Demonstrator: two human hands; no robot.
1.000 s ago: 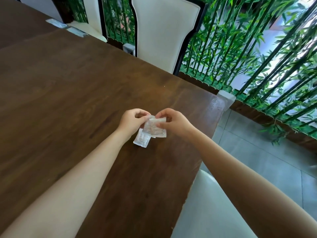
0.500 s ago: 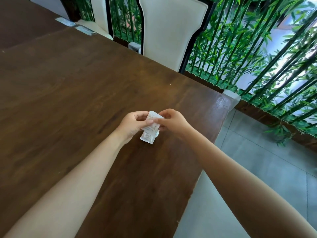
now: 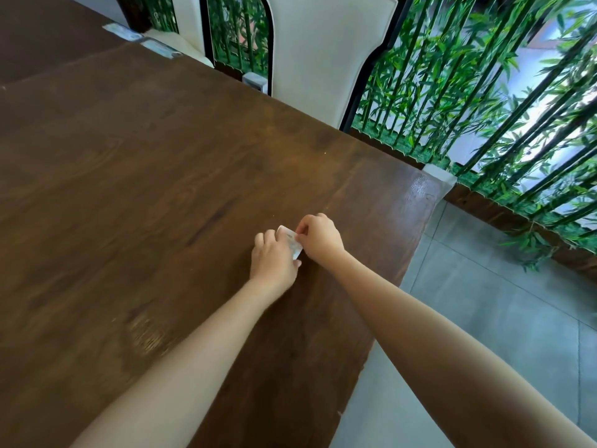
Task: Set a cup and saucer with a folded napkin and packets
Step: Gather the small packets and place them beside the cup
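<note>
Squaring up the packets [image 3: 291,243], by the look of it: a thin white stack held between both hands, down at the bench [image 3: 161,176] near its right edge, touching it or not I can't tell. Left grip [image 3: 273,258] curls round the stack, and right grip [image 3: 319,239] nips its upper edge. Light, flat, crinkly stuff by my reckoning, quick to slide and fan apart, so hold it by the edges, faces together. No cup, saucer or napkin in view. Beyond: cream chair [image 3: 323,43], bamboo screen [image 3: 468,92], tiled floor [image 3: 484,318].
</note>
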